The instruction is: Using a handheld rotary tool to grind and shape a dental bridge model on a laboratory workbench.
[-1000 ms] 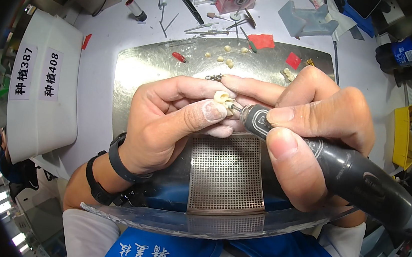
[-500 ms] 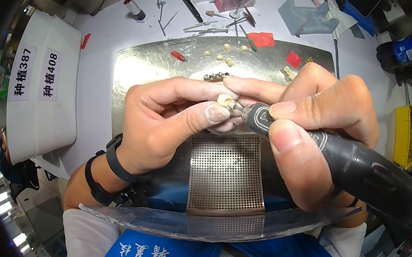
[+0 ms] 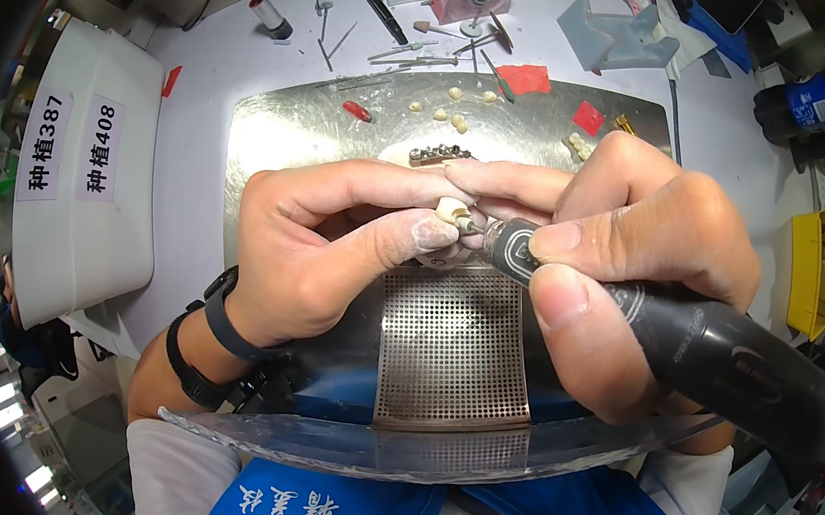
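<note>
My left hand [image 3: 320, 233] pinches a small cream dental crown [image 3: 452, 210] between thumb and forefinger, above the upper end of a perforated metal grille [image 3: 458, 353]. White dust coats the thumb tip. My right hand [image 3: 621, 280] is wrapped round a black rotary handpiece [image 3: 724, 356], held slanting down to the right. Its thin bur [image 3: 474, 229] meets the crown's right side; whether the tip is inside the crown I cannot make out. Fingers of both hands come together behind the crown. Just beyond them lies a dental model part with dark metal pieces [image 3: 438, 154].
Several loose tooth crowns [image 3: 440, 115] lie on the shiny metal plate [image 3: 275, 128], with red paper bits [image 3: 588, 118] nearby. Burs and tools [image 3: 414, 52] are scattered behind it. A white bin [image 3: 84, 223] stands at left. A curved clear shield [image 3: 312, 445] spans the near side.
The crown has tilted slightly in my left fingers. My right hand and the handpiece have shifted a little, with the handpiece's rear end lower. Both hands keep their hold.
</note>
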`<action>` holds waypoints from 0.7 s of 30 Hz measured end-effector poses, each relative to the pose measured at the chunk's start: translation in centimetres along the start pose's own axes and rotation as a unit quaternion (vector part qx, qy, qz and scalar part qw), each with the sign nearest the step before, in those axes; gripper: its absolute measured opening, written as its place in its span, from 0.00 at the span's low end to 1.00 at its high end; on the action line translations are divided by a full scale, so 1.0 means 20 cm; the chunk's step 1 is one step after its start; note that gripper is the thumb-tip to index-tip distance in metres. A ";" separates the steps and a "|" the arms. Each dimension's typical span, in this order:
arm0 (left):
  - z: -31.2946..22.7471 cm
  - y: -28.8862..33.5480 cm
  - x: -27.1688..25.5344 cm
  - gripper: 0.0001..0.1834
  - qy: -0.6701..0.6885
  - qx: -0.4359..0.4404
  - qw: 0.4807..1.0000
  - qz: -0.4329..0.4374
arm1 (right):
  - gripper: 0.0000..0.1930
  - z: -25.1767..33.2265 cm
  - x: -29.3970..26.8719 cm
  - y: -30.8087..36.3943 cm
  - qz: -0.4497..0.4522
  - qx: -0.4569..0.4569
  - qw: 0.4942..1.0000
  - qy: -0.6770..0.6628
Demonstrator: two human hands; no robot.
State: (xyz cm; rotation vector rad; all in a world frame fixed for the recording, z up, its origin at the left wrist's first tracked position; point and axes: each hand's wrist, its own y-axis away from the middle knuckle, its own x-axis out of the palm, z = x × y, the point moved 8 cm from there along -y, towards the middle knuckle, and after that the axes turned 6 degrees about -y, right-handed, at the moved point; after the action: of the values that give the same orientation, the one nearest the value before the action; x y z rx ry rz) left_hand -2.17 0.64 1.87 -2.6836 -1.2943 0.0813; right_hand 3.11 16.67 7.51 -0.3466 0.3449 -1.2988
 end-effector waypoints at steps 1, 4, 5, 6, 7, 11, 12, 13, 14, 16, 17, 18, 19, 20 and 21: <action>0.01 0.00 0.00 0.10 0.000 0.000 1.000 0.001 | 0.08 0.01 0.01 0.00 0.022 0.013 0.999 0.039; 0.06 -0.02 0.02 0.10 0.143 -0.032 0.989 0.001 | 0.07 0.02 0.02 0.00 -0.158 0.043 0.979 -0.123; 0.07 -0.02 0.03 0.10 0.184 -0.047 0.982 0.004 | 0.07 0.02 -0.01 0.01 -0.158 0.043 0.979 -0.121; 0.08 -0.02 0.03 0.11 0.222 -0.063 0.973 0.004 | 0.07 0.02 -0.02 0.01 -0.112 0.050 0.991 -0.058; 0.08 -0.01 0.03 0.11 0.221 -0.063 0.973 0.002 | 0.08 0.02 -0.01 0.00 -0.065 0.057 0.996 0.006; 0.09 -0.01 0.03 0.11 0.214 -0.069 0.974 -0.001 | 0.07 0.01 0.01 0.00 -0.045 0.026 0.998 -0.018; 0.10 -0.01 0.02 0.11 0.202 -0.079 0.976 -0.009 | 0.07 0.01 0.02 0.00 -0.042 0.019 0.999 -0.016; 0.10 -0.01 0.03 0.11 0.202 -0.079 0.976 -0.010 | 0.07 0.01 0.02 0.00 -0.040 0.012 0.999 -0.015; 0.09 -0.01 0.02 0.11 0.176 -0.073 0.981 -0.014 | 0.07 0.01 0.02 0.00 -0.040 0.012 0.999 -0.015; 0.09 0.00 0.01 0.11 0.150 -0.067 0.986 -0.021 | 0.08 0.02 0.03 0.00 -0.034 0.020 0.999 0.001; 0.08 0.00 0.01 0.10 0.139 -0.061 0.988 -0.022 | 0.08 0.01 0.02 0.00 -0.034 0.020 0.999 0.000; 0.08 0.00 0.01 0.10 0.129 -0.055 0.990 -0.022 | 0.08 0.02 0.03 0.00 -0.014 0.008 1.000 0.021; 0.08 0.00 0.01 0.10 0.129 -0.055 0.990 -0.023 | 0.08 0.02 0.03 0.00 0.006 -0.004 0.999 0.042; 0.08 0.00 0.00 0.10 0.122 -0.048 0.991 -0.027 | 0.08 0.02 0.02 -0.01 0.006 -0.004 0.999 0.041; 0.07 0.00 0.00 0.09 0.115 -0.041 0.992 -0.030 | 0.09 0.02 0.02 -0.01 0.020 -0.011 0.999 0.041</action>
State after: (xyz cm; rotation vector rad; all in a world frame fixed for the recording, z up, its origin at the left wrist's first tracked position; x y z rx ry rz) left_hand -2.30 0.84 0.42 -2.6217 -1.3307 -0.2855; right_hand 3.21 16.22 7.94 -0.3049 0.4336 -1.2737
